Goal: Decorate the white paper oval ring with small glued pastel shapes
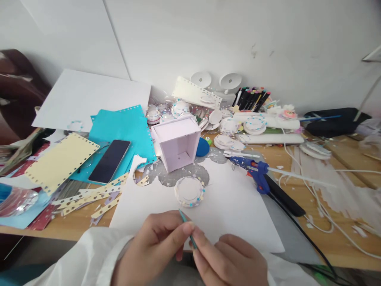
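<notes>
My left hand (pixel 157 242) and my right hand (pixel 226 256) meet at the table's front edge, both pinching a thin teal piece (pixel 183 216) between their fingertips. Just beyond them, a round white disc (pixel 189 191) with small blue and yellow bits around its rim lies on a large white sheet (pixel 238 210). The sheet's far edge has rounded cut-outs. Behind the disc, an open pale lilac box (pixel 178 147) stands on the table.
A blue glue gun (pixel 253 171) with cables lies at right. At left are a phone (pixel 110 161), teal sheets (pixel 119 125), a yellow punched sheet (pixel 62 161), paper strips and a clear cup (pixel 18 200). Decorated discs (pixel 229 126) and pens (pixel 253 99) stand behind.
</notes>
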Available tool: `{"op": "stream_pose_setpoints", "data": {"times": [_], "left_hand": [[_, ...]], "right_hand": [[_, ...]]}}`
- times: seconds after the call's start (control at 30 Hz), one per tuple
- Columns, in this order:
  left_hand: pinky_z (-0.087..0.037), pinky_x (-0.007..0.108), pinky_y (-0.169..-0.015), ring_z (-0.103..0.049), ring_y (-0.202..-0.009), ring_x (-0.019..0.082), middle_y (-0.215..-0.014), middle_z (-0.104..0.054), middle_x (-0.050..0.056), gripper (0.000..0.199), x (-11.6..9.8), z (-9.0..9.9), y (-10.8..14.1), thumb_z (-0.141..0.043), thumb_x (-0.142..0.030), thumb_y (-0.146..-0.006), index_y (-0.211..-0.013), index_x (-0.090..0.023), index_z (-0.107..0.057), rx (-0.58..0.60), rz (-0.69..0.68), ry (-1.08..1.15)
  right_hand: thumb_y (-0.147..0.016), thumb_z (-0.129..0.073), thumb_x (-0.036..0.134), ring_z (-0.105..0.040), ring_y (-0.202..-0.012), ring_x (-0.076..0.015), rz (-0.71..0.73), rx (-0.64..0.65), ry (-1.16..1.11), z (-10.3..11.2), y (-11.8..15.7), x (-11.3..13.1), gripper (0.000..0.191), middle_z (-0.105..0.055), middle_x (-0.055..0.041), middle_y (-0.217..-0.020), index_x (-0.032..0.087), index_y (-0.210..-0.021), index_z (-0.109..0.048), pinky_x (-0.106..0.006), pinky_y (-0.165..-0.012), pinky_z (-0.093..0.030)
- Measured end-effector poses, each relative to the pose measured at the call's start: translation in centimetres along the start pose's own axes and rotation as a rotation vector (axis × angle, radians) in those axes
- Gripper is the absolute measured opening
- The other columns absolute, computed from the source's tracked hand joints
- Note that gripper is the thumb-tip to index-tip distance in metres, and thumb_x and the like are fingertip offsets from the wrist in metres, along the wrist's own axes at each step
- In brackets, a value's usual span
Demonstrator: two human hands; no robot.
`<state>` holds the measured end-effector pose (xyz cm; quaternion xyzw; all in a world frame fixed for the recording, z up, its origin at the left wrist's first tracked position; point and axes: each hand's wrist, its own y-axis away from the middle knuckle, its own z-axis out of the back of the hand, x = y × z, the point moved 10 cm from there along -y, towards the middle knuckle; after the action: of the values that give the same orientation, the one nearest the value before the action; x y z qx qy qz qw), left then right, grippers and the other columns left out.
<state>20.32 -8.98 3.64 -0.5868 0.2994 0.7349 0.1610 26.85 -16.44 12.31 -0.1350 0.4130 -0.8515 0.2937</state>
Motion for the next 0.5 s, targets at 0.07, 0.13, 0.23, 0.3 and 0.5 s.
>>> {"op": "stream_pose_setpoints", "data": {"times": [0.07, 0.13, 0.23, 0.3, 0.5], "left_hand": [[-0.038, 0.022, -0.053, -0.043, -0.052, 0.01, -0.052, -0.046, 0.0, 0.051, 0.5, 0.3, -0.2, -0.048, -0.055, -0.087, -0.06, -0.012, -0.058, -0.043, 0.063, 0.046], [-0.037, 0.022, -0.054, -0.042, -0.053, 0.01, -0.052, -0.044, -0.001, 0.052, 0.2, 0.6, -0.3, -0.048, -0.055, -0.087, -0.056, -0.013, -0.055, -0.069, 0.053, 0.063], [-0.037, 0.021, -0.055, -0.044, -0.056, 0.01, -0.057, -0.049, 0.001, 0.049, -0.6, 0.8, 0.1, -0.046, -0.052, -0.089, -0.06, -0.014, -0.057, -0.068, -0.001, 0.044], [-0.038, 0.021, -0.055, -0.045, -0.058, 0.01, -0.063, -0.054, 0.002, 0.044, -1.2, 0.9, 0.5, -0.044, -0.047, -0.092, -0.067, -0.015, -0.06, -0.055, -0.047, 0.018], [-0.04, 0.022, -0.063, -0.047, -0.06, 0.01, -0.065, -0.055, 0.002, 0.038, -2.6, 1.4, 1.0, -0.042, -0.034, -0.096, -0.066, -0.016, -0.059, -0.065, -0.225, -0.06]], "right_hand": [[-0.086, -0.047, 0.002, -0.051, -0.034, -0.0071, 0.014, 0.049, 0.019, -0.4, -0.4, 0.1, 0.03, -0.077, 0.001, -0.07, 0.019, -0.07, -0.066, -0.022, -0.035, -0.044], [-0.087, -0.043, 0.003, -0.051, -0.035, -0.0077, 0.01, 0.114, -0.043, -0.7, -0.6, -0.4, 0.031, -0.077, 0.0017, -0.076, 0.021, -0.077, -0.067, -0.024, -0.035, -0.043], [-0.092, -0.038, 0.008, -0.06, -0.047, -0.0087, 0.041, 0.116, -0.215, 0.4, 0.3, -1.3, 0.027, -0.077, -0.0024, -0.088, 0.017, -0.093, -0.063, -0.024, -0.044, -0.047], [-0.088, -0.046, 0.01, -0.068, -0.071, -0.0124, -0.133, 0.109, -0.168, 1.2, 2.1, -4.3, 0.019, -0.074, -0.0041, -0.095, 0.019, -0.094, -0.061, -0.025, -0.061, -0.052], [-0.083, -0.056, 0.03, -0.064, -0.085, -0.0237, -1.009, -0.024, -0.072, 4.2, 12.7, -16.1, 0.013, -0.067, -0.0069, -0.092, 0.022, -0.091, -0.061, -0.038, -0.075, -0.051]]}}
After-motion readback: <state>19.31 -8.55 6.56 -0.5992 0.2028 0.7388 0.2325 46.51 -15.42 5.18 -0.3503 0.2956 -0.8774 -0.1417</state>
